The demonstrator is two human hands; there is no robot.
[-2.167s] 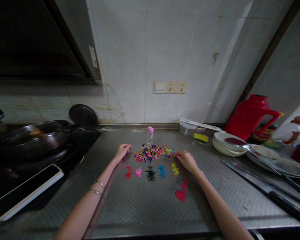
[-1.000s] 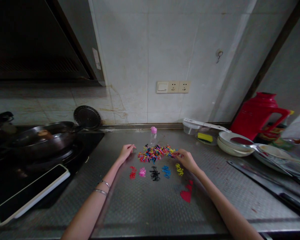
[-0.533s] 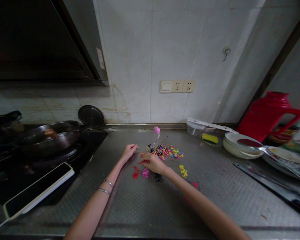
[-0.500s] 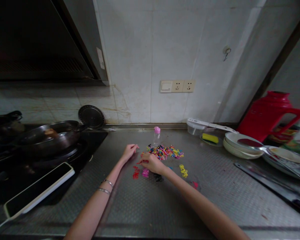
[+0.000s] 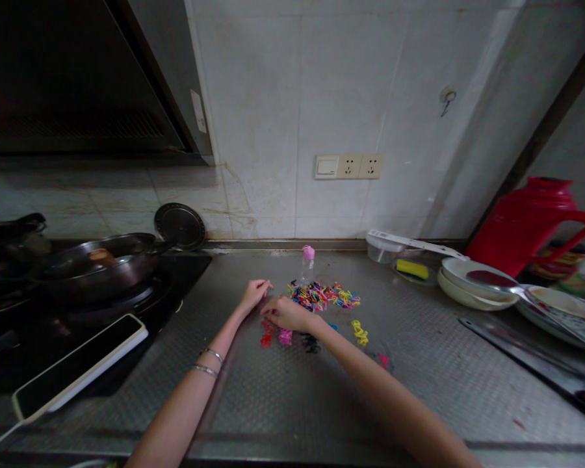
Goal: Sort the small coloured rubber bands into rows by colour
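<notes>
My left hand point(image 5: 255, 294) rests on the steel counter left of a heap of small multicoloured rubber bands point(image 5: 324, 296). Its fingers are closed together, and whatever is between them is too small to tell. Just above a small pile of red rubber bands point(image 5: 267, 335) is my right hand point(image 5: 285, 313), its fingers pinched; what they hold cannot be made out. Beside the red pile lie pink rubber bands point(image 5: 285, 337) and black rubber bands point(image 5: 311, 343), the latter partly under my right wrist. Yellow rubber bands point(image 5: 359, 333) form another pile to the right.
Behind the heap stands a clear bottle with a pink cap point(image 5: 308, 260). A phone point(image 5: 80, 367) and a pan point(image 5: 102, 266) are left, by the stove. Right are a yellow sponge point(image 5: 412, 269), stacked bowls point(image 5: 468, 296), a knife point(image 5: 526, 367) and a red jug point(image 5: 521, 224).
My right hand has moved slightly left, and more of the black pile shows. Red at its fingertips showed more plainly before. My left hand stays nearly in place; the view shifted a little.
</notes>
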